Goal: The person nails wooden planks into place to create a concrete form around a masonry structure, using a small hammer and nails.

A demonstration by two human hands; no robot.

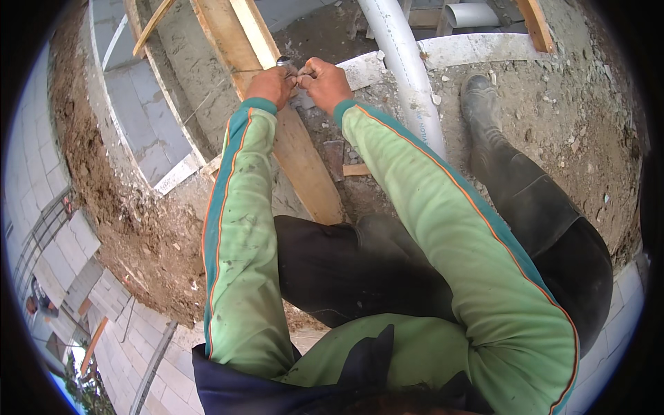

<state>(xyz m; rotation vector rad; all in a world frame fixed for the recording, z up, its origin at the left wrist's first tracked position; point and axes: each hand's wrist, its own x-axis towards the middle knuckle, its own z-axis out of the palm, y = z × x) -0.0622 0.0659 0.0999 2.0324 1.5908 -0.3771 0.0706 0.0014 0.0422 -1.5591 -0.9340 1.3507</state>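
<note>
Over the right edge of a long wooden board [304, 155], my left hand [270, 87] and my right hand [325, 86] meet fingertip to fingertip. Both are closed in a pinch, and whatever is between the fingers is too small or hidden to name. A small dark, round thing with a shiny rim [284, 61] shows just beyond my left fingers; I cannot tell whether that hand holds it. A thin line, perhaps string, crosses the board beside my left hand. My left wrist rests close above the wood.
A white plastic pipe [404, 69] runs past my right forearm. A pale curved edging [477, 50] lies beyond it, with a short pipe piece [472, 15] behind. My right boot [481, 104] stands on rubble-strewn soil. Grey blocks [149, 114] and a dirt bank [117, 200] are at left.
</note>
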